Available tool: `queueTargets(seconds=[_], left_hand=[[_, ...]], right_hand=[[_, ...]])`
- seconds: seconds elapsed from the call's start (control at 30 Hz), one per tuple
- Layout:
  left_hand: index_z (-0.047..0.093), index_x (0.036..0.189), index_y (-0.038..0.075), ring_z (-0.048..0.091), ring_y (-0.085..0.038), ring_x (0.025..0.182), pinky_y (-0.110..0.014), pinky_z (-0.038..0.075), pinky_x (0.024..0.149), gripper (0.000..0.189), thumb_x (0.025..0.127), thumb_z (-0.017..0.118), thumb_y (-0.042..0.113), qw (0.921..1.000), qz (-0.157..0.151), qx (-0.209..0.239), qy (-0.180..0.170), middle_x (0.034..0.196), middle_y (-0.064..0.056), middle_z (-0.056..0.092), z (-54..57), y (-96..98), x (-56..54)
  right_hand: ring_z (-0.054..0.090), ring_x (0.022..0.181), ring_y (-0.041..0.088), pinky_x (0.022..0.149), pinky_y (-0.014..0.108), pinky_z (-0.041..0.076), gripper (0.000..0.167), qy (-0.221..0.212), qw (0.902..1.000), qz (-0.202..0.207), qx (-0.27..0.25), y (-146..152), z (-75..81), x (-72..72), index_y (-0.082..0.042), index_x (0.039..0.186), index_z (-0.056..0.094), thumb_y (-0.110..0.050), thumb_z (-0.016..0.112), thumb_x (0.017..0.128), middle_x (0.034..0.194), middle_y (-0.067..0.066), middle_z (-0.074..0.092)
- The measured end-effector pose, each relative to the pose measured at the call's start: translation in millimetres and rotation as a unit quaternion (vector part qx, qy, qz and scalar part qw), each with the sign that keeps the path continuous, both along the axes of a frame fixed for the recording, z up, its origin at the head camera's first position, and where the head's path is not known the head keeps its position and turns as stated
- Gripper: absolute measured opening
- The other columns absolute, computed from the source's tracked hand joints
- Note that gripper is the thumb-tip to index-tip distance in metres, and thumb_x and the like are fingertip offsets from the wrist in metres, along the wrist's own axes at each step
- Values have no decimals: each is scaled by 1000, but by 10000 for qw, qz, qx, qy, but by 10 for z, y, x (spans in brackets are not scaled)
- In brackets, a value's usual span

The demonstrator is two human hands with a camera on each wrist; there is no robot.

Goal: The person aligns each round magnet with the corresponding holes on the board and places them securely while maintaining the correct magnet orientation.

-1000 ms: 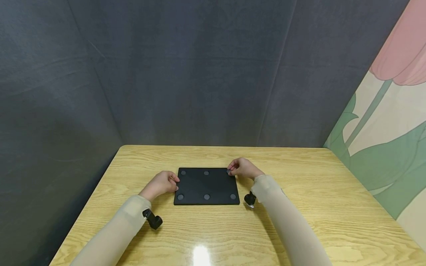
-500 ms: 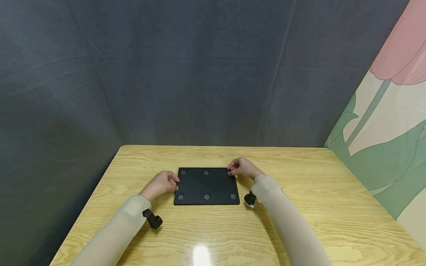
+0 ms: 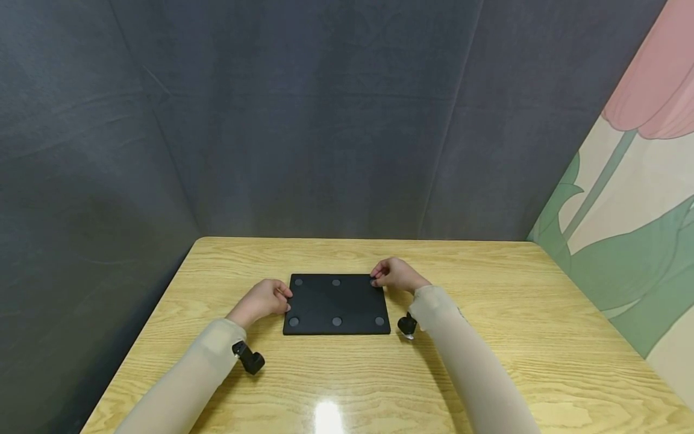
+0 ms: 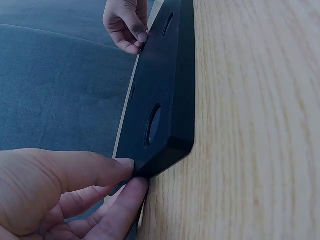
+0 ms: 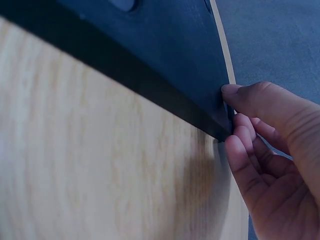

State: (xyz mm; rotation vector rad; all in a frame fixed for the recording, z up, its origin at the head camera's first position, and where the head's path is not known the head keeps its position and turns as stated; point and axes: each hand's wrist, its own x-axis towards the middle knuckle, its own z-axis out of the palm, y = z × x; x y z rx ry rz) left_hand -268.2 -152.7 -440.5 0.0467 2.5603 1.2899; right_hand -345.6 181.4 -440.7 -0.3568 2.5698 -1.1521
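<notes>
A flat black rectangular board (image 3: 335,304) lies on the wooden table, with several round recesses along its far and near sides. At its left edge, my left hand (image 3: 268,298) holds the side between fingertips; in the left wrist view, fingertips (image 4: 125,170) meet the board's edge near a corner. My right hand (image 3: 398,274) grips the far right corner. From the right wrist view, the thumb (image 5: 232,93) is on the top face and curled fingers are by the edge below. The far right recess is partly covered by the right hand.
The light wooden table (image 3: 488,313) surrounds the board. A dark grey curtain (image 3: 325,120) hangs behind it and on the left. A wall with a painted flower (image 3: 623,241) borders the right side. A black camera is strapped to each wrist.
</notes>
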Motion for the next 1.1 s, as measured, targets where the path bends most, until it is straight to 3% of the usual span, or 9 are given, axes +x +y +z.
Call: queueTargets(seconds=[0.73,1.1], left_hand=[[66,100,2,54,-19,69,-28,44,62,22,79,70,-1,9999,-58,-101,7,83,-9,59,10,-1,-1],[64,102,0,56,-18,71,-28,46,64,22,81,69,-2,9997,-156,-173,-51,85,-9,61,60,-12,0]], right_hand=[[57,79,14,72,24,47,16,17,10000,-6,-61,-1,-7,-17,-1,98,67,-4,73,84,90,6,64],[57,77,14,69,25,46,13,423,9988,-243,-10,-79,126,135,-2,99,68,-9,70,88,89,7,65]])
